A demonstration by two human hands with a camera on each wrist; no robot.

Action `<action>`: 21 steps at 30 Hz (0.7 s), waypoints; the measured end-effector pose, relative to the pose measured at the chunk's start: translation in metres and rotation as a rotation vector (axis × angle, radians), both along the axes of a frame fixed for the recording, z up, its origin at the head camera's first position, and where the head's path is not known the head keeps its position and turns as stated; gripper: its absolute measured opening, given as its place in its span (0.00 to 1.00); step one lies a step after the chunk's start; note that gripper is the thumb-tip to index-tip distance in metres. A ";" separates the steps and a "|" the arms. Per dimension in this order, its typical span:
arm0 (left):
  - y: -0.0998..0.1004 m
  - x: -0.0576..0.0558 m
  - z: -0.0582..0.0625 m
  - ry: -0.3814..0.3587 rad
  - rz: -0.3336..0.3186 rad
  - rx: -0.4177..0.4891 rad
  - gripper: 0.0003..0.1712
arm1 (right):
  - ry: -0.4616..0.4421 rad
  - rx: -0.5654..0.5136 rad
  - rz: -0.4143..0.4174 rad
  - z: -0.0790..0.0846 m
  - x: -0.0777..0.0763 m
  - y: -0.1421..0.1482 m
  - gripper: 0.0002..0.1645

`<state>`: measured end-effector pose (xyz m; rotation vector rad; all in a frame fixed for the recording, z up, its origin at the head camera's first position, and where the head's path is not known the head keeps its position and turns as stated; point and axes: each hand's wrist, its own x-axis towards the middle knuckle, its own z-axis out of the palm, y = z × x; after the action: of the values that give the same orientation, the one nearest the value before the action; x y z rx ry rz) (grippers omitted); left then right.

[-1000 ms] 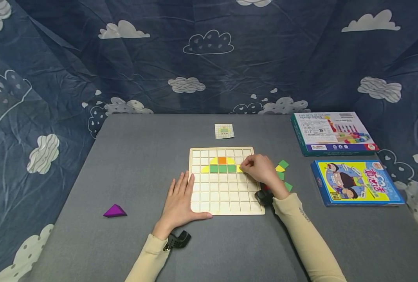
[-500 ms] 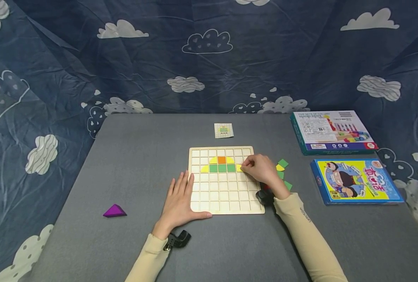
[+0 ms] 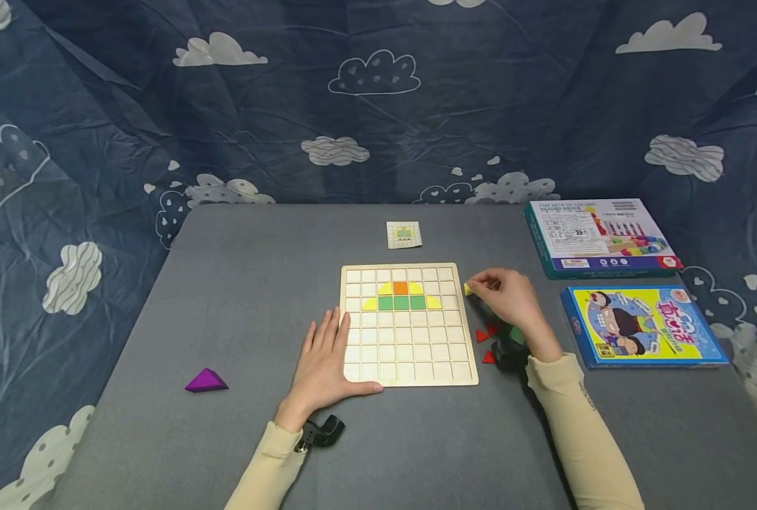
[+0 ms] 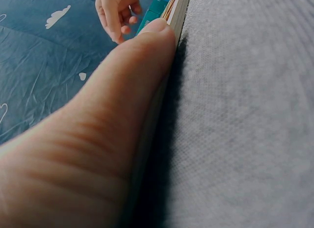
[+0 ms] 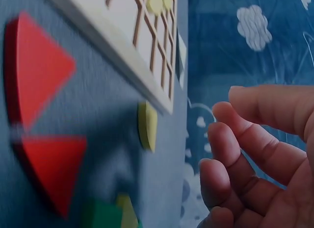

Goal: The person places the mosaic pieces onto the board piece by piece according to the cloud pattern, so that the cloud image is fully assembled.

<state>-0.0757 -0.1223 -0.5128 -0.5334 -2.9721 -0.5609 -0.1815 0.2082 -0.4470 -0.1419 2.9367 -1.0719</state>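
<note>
A wooden grid board (image 3: 410, 354) lies on the grey table, bearing a pattern of green squares (image 3: 401, 302), an orange square (image 3: 400, 288) and yellow corner pieces (image 3: 433, 302). My left hand (image 3: 321, 365) rests with straight fingers along the board's left edge, its thumb at the bottom edge. To the right of the board, my right hand (image 3: 509, 297) hovers by a loose yellow piece (image 5: 147, 126). In the right wrist view that piece lies on the table, apart from the bent fingers (image 5: 225, 144), and nothing is seen in them.
Red pieces (image 3: 483, 336) and a green piece (image 3: 517, 335) lie between the board and my right wrist. A small pattern card (image 3: 404, 235) sits beyond the board. Two boxes (image 3: 646, 326) are at right, and a purple pyramid-like block (image 3: 206, 380) is at left.
My right hand has left the yellow piece at the right end of the green row and moved right, off the board. That piece stays in its cell. My left hand keeps its place.
</note>
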 end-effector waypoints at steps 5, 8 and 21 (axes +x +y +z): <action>0.000 0.000 0.001 -0.011 0.001 -0.010 0.75 | 0.020 -0.005 -0.019 0.002 -0.001 0.016 0.13; 0.000 0.000 0.001 -0.011 0.002 -0.009 0.75 | 0.023 -0.013 -0.021 0.002 -0.002 0.022 0.13; 0.000 0.000 0.001 -0.011 0.003 -0.004 0.75 | -0.122 0.041 -0.030 0.004 0.004 0.044 0.15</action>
<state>-0.0760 -0.1221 -0.5117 -0.5276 -2.9841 -0.5598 -0.1774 0.2525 -0.4431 -0.0308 2.8579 -0.9855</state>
